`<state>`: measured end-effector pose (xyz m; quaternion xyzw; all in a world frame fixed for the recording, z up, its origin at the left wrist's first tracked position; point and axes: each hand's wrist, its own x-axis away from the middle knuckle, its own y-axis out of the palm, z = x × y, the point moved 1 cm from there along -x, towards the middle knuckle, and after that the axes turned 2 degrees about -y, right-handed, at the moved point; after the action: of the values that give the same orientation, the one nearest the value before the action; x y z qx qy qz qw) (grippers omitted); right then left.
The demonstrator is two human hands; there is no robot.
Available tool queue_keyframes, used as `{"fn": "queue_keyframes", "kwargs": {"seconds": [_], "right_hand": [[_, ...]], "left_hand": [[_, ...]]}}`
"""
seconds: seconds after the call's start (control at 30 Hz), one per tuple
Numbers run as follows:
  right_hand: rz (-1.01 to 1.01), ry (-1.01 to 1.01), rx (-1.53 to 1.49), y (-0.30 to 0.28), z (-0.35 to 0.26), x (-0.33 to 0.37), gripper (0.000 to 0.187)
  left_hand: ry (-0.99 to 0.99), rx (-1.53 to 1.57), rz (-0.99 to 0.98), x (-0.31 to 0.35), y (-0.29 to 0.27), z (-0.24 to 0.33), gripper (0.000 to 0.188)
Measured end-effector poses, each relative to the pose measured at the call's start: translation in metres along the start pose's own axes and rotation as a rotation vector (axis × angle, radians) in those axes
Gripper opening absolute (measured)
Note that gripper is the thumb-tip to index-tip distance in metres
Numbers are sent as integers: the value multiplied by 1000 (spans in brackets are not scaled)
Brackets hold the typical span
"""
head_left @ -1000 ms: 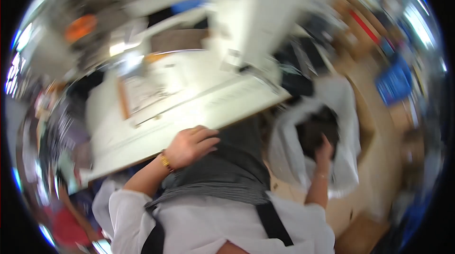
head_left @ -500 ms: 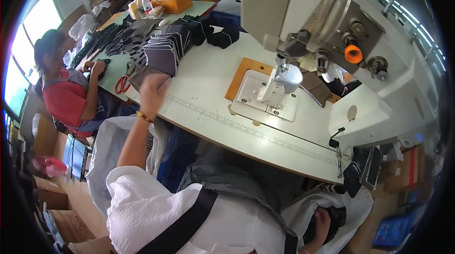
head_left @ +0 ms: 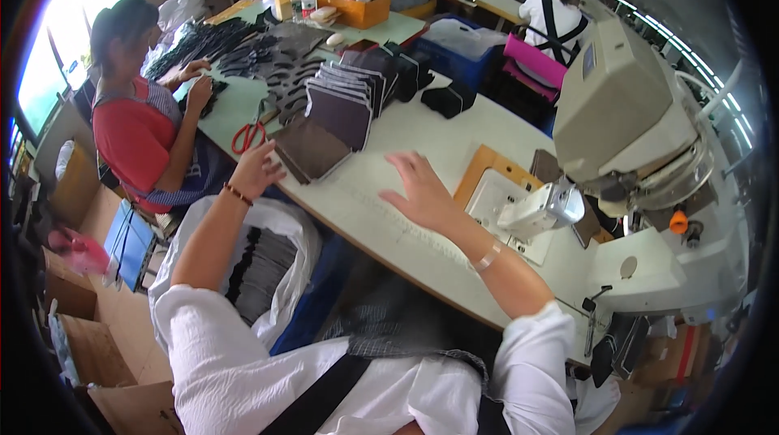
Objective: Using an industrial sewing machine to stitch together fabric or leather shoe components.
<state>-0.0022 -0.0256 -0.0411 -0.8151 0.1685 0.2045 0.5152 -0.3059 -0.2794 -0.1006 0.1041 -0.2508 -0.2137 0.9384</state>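
Note:
My left hand [head_left: 258,170] is at the table's front edge, fingers apart and holding nothing that I can see. It is beside a flat brown fabric piece [head_left: 311,148], and I cannot tell whether they touch. Behind that piece leans a row of dark purple-brown fabric panels [head_left: 339,116] with pale edges. My right hand [head_left: 423,193] is open above the white tabletop, thumb and fingers spread, with nothing in it. To its right is the sewing machine [head_left: 637,122], with its needle area over a metal plate and an orange-brown board [head_left: 489,161].
Red-handled scissors [head_left: 250,135] lie left of the panels. Black bundles [head_left: 449,100] sit behind. A co-worker [head_left: 146,122] handles dark pieces at the left. A white sack [head_left: 304,242] of grey fabric stands below the table edge; an orange box [head_left: 355,10] holds jars.
My right hand has come up from the white bag at lower right to over the tabletop, empty. The view has swung right. My left hand is now left of the brown piece.

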Motion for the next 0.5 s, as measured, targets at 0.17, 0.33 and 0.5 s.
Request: {"fn": "queue_keyframes", "kwargs": {"seconds": [0.17, 0.33, 0.5], "right_hand": [[449, 79, 62, 57, 89, -128, 46], [480, 209, 129, 49, 155, -206, 25], [53, 462, 61, 41, 165, -248, 53]], "left_hand": [[-196, 216, -71, 12, 8, 3, 73], [-266, 338, -35, 1, 15, 0, 66], [-351, 247, -205, -17, 21, 8, 38]]}}
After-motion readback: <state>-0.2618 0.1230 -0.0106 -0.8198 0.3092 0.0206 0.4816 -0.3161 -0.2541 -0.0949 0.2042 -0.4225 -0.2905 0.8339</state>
